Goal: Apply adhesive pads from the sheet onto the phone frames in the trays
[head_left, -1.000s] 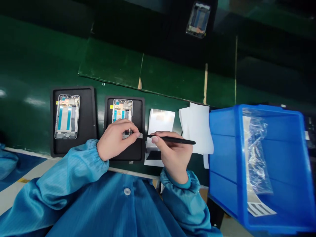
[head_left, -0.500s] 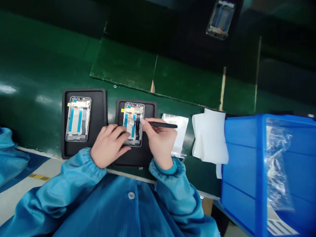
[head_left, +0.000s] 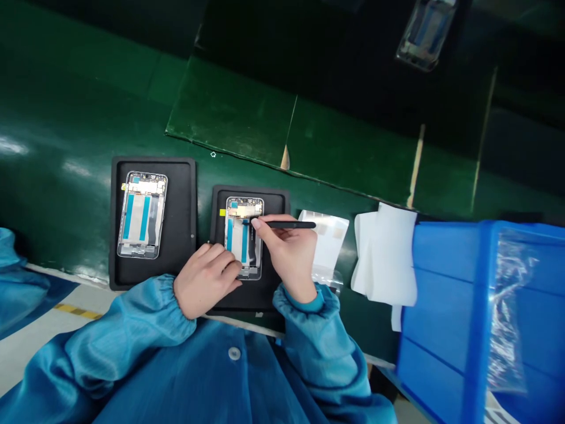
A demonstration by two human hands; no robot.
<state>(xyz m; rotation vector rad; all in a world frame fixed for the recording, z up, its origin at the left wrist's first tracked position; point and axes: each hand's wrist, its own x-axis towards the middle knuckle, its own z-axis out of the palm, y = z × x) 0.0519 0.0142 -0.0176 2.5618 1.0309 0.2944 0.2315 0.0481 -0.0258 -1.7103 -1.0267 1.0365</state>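
Observation:
An opened phone with bare circuit boards and two blue strips lies in a black tray. My left hand rests at its lower left edge, fingers curled against the frame. In my right hand is a slim black pen-like tool, pinched between thumb and fingers. Its tip points left over the phone, just under the upper circuit board; whether it touches cannot be made out. A yellow tab sticks out on the phone's left side.
A second opened phone lies in another black tray on the left. White sheets and a clear-and-white film lie right, before a blue bin holding clear plastic. Another phone sits farther back. A neighbour's blue sleeve shows at left.
The tool's tip has shifted toward the upper part of the phone. My left fingers are more curled at the lower edge. The whole view has shifted slightly.

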